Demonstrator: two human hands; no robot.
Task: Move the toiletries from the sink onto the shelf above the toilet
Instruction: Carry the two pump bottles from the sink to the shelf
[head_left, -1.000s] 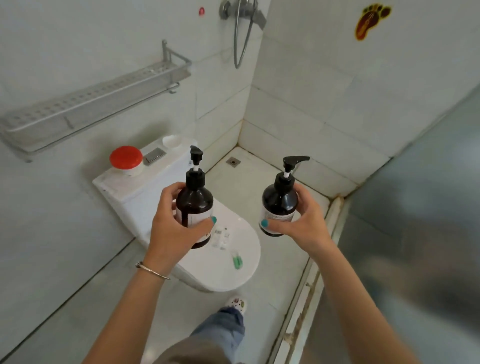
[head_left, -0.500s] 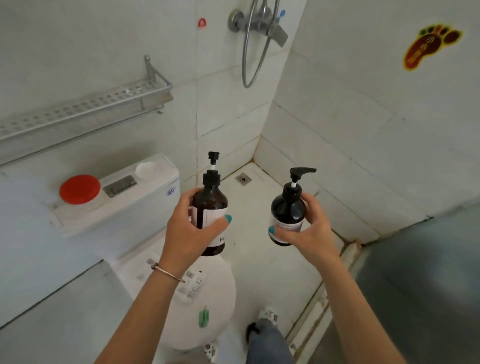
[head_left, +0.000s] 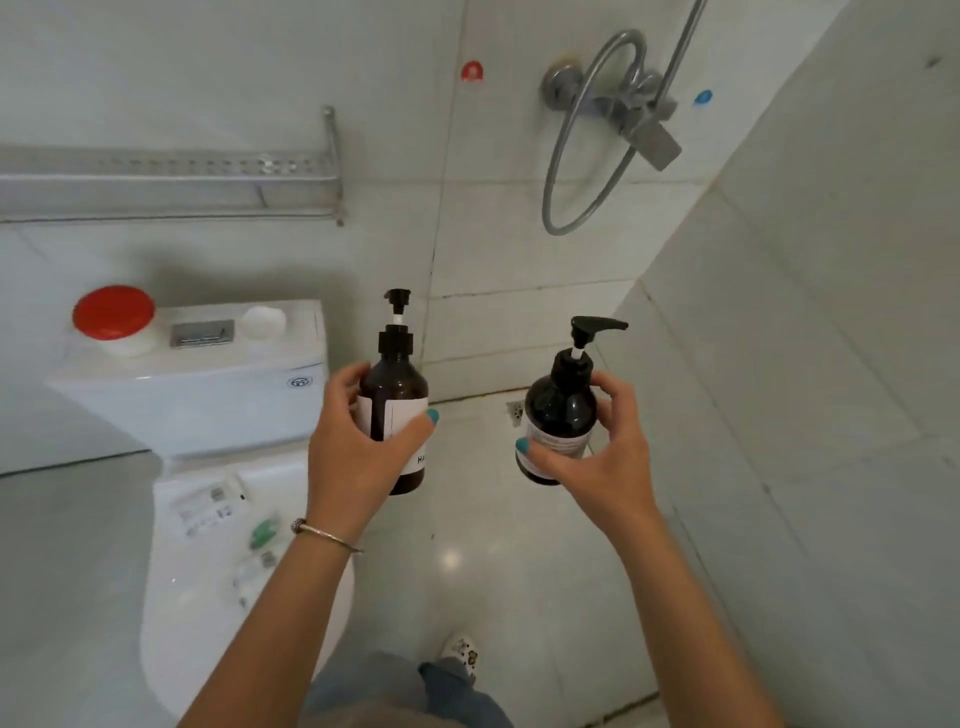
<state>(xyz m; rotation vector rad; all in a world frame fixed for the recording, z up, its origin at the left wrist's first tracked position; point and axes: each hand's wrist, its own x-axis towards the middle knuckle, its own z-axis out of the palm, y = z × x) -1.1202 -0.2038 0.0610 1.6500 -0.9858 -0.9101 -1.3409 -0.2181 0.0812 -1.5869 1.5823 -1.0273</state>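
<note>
Shelf (head_left: 171, 179): at your 10 o'clock, above the toilet (head_left: 197, 395).
Left hand (head_left: 358, 447): your fingers wrap the tall bottle (head_left: 393, 400).
Right hand (head_left: 608, 462): your fingers clasp the round bottle (head_left: 558, 415).

Readable text is minimal. Left bottle (head_left: 393, 410): white label, only "HA" legible at the lower edge; the rest is covered by the left hand (head_left: 358, 447) or turned away. Right bottle (head_left: 558, 415): label carries fine print, too small to read. Toilet tank (head_left: 208, 395): small round blue logo on the front right corner, characters not legible. Stickers on the toilet lid (head_left: 208, 512): printed lines, blurred, unreadable. No numbers or signs legible anywhere else.
</note>
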